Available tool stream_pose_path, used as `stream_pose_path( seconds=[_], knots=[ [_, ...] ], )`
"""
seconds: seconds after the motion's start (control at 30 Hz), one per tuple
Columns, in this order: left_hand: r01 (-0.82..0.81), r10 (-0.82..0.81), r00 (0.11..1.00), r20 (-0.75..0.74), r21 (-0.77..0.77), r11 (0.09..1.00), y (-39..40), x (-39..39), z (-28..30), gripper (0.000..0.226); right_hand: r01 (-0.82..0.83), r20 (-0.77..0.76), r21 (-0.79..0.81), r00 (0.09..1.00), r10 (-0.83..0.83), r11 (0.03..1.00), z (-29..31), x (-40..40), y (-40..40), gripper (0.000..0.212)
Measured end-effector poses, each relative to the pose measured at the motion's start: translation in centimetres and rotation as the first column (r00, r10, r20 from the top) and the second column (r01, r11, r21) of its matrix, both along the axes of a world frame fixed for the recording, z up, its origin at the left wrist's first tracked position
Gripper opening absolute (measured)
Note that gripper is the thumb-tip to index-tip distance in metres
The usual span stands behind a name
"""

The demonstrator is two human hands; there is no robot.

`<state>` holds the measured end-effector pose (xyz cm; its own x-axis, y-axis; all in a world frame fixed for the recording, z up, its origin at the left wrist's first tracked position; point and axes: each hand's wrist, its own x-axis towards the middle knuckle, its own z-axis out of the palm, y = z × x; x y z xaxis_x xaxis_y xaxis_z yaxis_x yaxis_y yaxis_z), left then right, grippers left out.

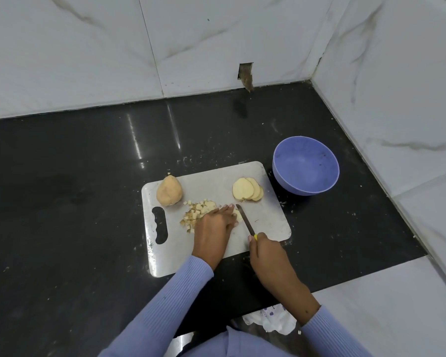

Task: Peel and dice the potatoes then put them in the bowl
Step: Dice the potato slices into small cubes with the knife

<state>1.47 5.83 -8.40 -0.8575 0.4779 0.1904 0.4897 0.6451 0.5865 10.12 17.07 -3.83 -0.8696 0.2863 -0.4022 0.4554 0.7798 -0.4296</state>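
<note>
A steel cutting board lies on the black counter. On its far left corner sits a whole peeled potato. A stack of potato slices lies at its far right. A heap of diced potato is in the middle. My left hand presses flat on a potato piece beside the dice. My right hand grips a knife with a yellow handle, the blade just right of that piece. The purple bowl stands empty, right of the board.
Marble-tiled walls close the counter at the back and right. A white ledge adjoins the counter's near right. A crumpled white cloth lies at the counter's near edge. Small potato scraps dot the counter around the board.
</note>
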Motion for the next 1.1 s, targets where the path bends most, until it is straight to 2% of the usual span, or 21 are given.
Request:
stream_pose_path(
  seconds=[0.1, 0.3, 0.43, 0.57, 0.67, 0.8, 1.1],
  knots=[
    [-0.028, 0.028, 0.999, -0.016, -0.020, 0.999, 0.2, -0.1, 0.2, 0.019, 0.018, 0.026, 0.054, 0.999, -0.020, 0.998, -0.1, -0.5, -0.8, 0.033],
    [-0.057, 0.063, 0.997, 0.052, -0.114, 0.992, 0.5, 0.1, 0.0, 0.019, -0.003, 0.094, 0.164, 0.996, -0.012, 0.986, 0.1, 3.0, -1.7, 0.027],
    [-0.038, 0.039, 0.999, 0.016, -0.064, 0.997, 0.3, 0.2, 0.4, 0.015, 0.032, 0.115, 0.145, 0.992, -0.049, 0.989, 0.5, 4.2, -1.1, 0.029],
    [-0.024, 0.022, 0.993, -0.115, -0.020, 1.000, -0.3, 0.3, 0.0, 0.013, 0.056, -0.018, 0.066, 0.998, -0.054, 0.996, 1.3, 2.8, -0.5, 0.032],
    [-0.068, 0.067, 0.989, -0.135, -0.003, 0.998, -0.8, 0.3, -0.2, 0.015, 0.056, -0.082, 0.067, 0.995, -0.051, 0.996, 1.6, 0.9, -0.7, 0.035],
    [-0.072, 0.072, 0.991, -0.112, 0.004, 0.997, -0.7, 0.4, -0.3, 0.012, 0.041, -0.043, 0.076, 0.998, -0.038, 0.996, 1.0, -1.0, -1.0, 0.036],
    [-0.107, 0.095, 0.986, -0.138, -0.084, 0.991, 0.0, 0.6, 0.5, 0.011, 0.067, 0.003, 0.096, 0.998, -0.068, 0.993, 0.0, -1.0, -2.0, 0.036]
  ],
)
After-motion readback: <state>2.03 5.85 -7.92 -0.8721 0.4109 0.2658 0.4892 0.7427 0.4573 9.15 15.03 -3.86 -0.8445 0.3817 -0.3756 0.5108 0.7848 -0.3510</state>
